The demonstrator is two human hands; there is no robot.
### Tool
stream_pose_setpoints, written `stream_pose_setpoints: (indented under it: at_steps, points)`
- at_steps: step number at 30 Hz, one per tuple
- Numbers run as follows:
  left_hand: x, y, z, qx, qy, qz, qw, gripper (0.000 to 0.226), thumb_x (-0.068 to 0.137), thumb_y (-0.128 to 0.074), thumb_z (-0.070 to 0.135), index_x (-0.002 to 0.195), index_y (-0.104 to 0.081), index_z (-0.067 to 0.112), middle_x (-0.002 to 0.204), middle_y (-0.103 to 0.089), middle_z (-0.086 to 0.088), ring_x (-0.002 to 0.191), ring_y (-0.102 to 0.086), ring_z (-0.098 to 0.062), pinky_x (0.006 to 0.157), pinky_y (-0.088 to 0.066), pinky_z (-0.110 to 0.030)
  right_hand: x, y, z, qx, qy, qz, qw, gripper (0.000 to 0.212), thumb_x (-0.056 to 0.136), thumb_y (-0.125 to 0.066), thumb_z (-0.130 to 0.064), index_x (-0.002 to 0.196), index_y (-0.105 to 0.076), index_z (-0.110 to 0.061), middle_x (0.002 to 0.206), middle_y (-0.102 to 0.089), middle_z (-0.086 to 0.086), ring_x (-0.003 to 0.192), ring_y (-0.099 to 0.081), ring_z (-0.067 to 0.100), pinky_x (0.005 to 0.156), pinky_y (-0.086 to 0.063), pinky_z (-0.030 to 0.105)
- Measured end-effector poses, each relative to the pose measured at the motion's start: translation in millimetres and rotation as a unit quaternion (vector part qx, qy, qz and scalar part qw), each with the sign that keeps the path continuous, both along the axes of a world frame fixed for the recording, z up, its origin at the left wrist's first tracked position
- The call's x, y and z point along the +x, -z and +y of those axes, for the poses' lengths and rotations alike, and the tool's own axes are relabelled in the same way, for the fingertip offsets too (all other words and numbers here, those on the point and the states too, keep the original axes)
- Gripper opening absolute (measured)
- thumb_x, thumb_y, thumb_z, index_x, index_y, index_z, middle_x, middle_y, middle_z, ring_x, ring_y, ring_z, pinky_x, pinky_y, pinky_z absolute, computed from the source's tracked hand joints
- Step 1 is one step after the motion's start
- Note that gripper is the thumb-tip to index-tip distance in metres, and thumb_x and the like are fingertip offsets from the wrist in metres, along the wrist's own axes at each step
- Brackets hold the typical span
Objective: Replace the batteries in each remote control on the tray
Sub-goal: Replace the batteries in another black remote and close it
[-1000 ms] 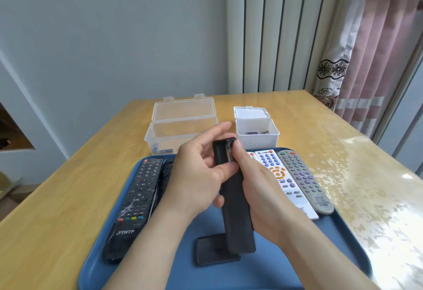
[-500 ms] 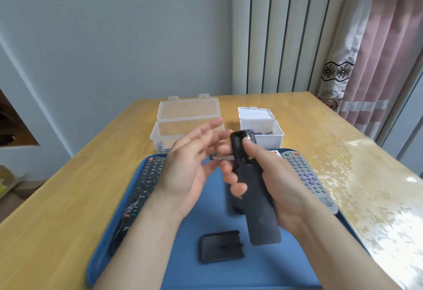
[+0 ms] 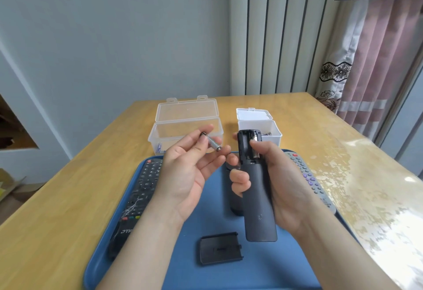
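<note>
A smooth blue plastic tray (image 3: pixel 263 273) with a raised rim sits on the glossy wooden table (image 3: pixel 57 209). Nearest on it lies a flat, rectangular black battery cover (image 3: pixel 219 248), inner side up. Above the tray, the right hand (image 3: pixel 281 180) is wrapped around a slim matte black remote (image 3: pixel 258 198), back side up. The thumb rests in the remote's open battery compartment at the far end, where one slot is bare and a metallic cylinder shows in the other. To the left, the left hand (image 3: pixel 190 170) pinches a small silver battery (image 3: pixel 211 144) between thumb and nearly straight fingers.

A long black button remote (image 3: pixel 139 196) lies at the tray's left, a dark rounded remote (image 3: pixel 233 200) in the middle, and a grey remote (image 3: pixel 309 180) with coloured buttons at the right.

Beyond the tray, a clear plastic box (image 3: pixel 185 129) with its hinged lid open holds a few batteries in its near left corner. To its right, a smaller white box (image 3: pixel 258 127), also open, holds several more.
</note>
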State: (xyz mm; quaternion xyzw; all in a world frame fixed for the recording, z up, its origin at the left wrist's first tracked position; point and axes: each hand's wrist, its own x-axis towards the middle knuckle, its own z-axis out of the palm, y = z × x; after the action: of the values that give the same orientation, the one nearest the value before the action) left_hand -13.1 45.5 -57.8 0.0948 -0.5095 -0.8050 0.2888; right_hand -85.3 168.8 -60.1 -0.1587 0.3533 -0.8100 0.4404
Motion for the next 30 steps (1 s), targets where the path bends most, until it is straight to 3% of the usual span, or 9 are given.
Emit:
stream_pose_setpoints:
  at_steps: [3,5,8,9,12,18,24,27,30]
  points:
    - [2,-2,0,0.028,0.011,-0.001,1.0,0.023,0.096,-0.05,0.008,0.115,-0.063,0.011,0.073,-0.063,-0.002,0.059,-0.064,-0.013,0.055,-0.054,-0.017,2,0,1,0.037,0.031,0.005,0.999,0.017,0.091,-0.046,-0.019,0.091,-0.055,-0.005,0.082,-0.049,0.013,0.047,-0.047,0.021,0.043,-0.04,0.025]
    - [2,-2,2,0.006,0.002,-0.01,1.0,0.019,0.089,-0.059,0.012,0.107,-0.062,0.01,0.075,-0.064,-0.003,0.055,-0.06,-0.011,0.051,-0.052,-0.016,4,-1,2,0.058,0.048,0.038,0.996,0.011,0.093,-0.047,-0.015,0.092,-0.054,-0.006,0.083,-0.05,0.014,0.049,-0.05,0.023,0.044,-0.043,0.026]
    - [0,0,0,-0.085,-0.042,-0.023,0.995,0.014,0.075,-0.069,0.015,0.089,-0.069,0.012,0.076,-0.07,0.0,0.063,-0.063,-0.01,0.063,-0.052,-0.018,3,0,3,0.078,0.067,0.102,0.989,0.01,0.098,-0.05,-0.012,0.101,-0.058,-0.007,0.077,-0.058,0.017,0.057,-0.056,0.025,0.053,-0.05,0.031]
    - [0,-1,0,-0.126,-0.053,-0.027,0.99,0.01,0.077,-0.069,0.011,0.085,-0.073,0.016,0.077,-0.072,0.002,0.069,-0.064,-0.008,0.07,-0.052,-0.019,3,1,3,0.084,0.072,0.117,0.987,0.012,0.098,-0.051,-0.013,0.105,-0.06,-0.009,0.076,-0.062,0.017,0.061,-0.058,0.026,0.056,-0.051,0.032]
    - [1,-2,2,-0.242,-0.086,-0.038,0.966,0.027,0.088,-0.062,-0.001,0.083,-0.075,0.022,0.08,-0.074,0.006,0.08,-0.066,-0.005,0.08,-0.052,-0.02,4,2,0,0.081,0.093,0.133,0.983,0.016,0.099,-0.052,-0.011,0.111,-0.062,-0.008,0.083,-0.063,0.014,0.066,-0.064,0.024,0.056,-0.054,0.031]
    - [2,-9,9,-0.305,-0.137,-0.004,0.943,0.025,0.082,-0.068,-0.008,0.085,-0.068,0.017,0.082,-0.073,0.001,0.078,-0.068,-0.01,0.073,-0.053,-0.017,9,1,-1,0.076,0.076,0.164,0.981,0.019,0.098,-0.05,-0.008,0.11,-0.066,-0.008,0.09,-0.062,0.011,0.065,-0.065,0.023,0.052,-0.054,0.031]
    - [6,-12,1,-0.329,-0.163,-0.02,0.93,0.02,0.081,-0.072,-0.002,0.08,-0.072,0.018,0.077,-0.074,0.006,0.073,-0.068,-0.005,0.07,-0.052,-0.016,9,2,-4,0.093,0.076,0.179,0.976,0.022,0.1,-0.047,-0.011,0.111,-0.067,-0.01,0.076,-0.065,0.012,0.066,-0.066,0.024,0.055,-0.056,0.032]
    - [9,-12,-1,-0.401,-0.179,-0.05,0.897,0.02,0.084,-0.07,0.004,0.083,-0.075,0.023,0.077,-0.074,0.011,0.075,-0.068,-0.002,0.071,-0.05,-0.013,7,4,-4,0.105,0.083,0.193,0.972,0.025,0.101,-0.045,-0.01,0.109,-0.068,-0.014,0.071,-0.068,0.012,0.067,-0.066,0.026,0.062,-0.057,0.036]
    - [9,-11,2,-0.455,-0.186,-0.064,0.869,0.028,0.084,-0.068,0.0,0.091,-0.073,0.027,0.082,-0.073,0.011,0.074,-0.065,-0.005,0.072,-0.051,-0.015,6,4,-4,0.113,0.092,0.234,0.961,0.03,0.1,-0.043,-0.007,0.103,-0.07,-0.019,0.079,-0.067,0.01,0.068,-0.068,0.022,0.063,-0.058,0.037]
